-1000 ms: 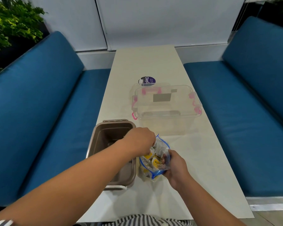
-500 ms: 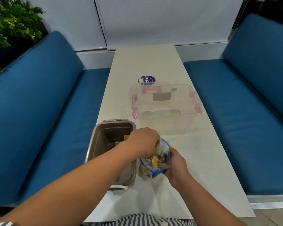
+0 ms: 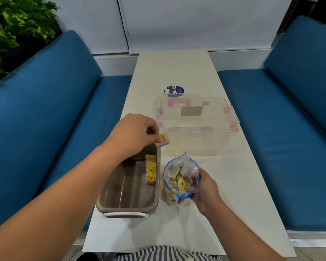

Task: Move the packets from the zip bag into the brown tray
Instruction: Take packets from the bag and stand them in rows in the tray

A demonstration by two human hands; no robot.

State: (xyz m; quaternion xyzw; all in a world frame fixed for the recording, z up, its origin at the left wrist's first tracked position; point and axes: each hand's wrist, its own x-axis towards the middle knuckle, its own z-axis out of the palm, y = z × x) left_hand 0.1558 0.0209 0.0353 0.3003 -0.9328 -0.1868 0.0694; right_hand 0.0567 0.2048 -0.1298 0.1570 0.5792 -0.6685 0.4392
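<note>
Packet (image 3: 163, 141): out of zip bag (image 3: 179, 176) within last second, now pinched in your left hand (image 3: 135, 131) over far right corner of brown tray (image 3: 128, 209); release looks due. Row of packets (image 3: 151, 169) already along tray's right wall. Your right hand (image 3: 205, 187) grips bag, just beside tray, plenty inside

The long white table (image 3: 177, 68) carries a brown tray (image 3: 127, 209) at its near left edge, a zip bag (image 3: 177, 178) just beside it, a clear pink-latched storage box (image 3: 196, 129) mid-table, and a round purple sticker (image 3: 175, 90) behind.
</note>
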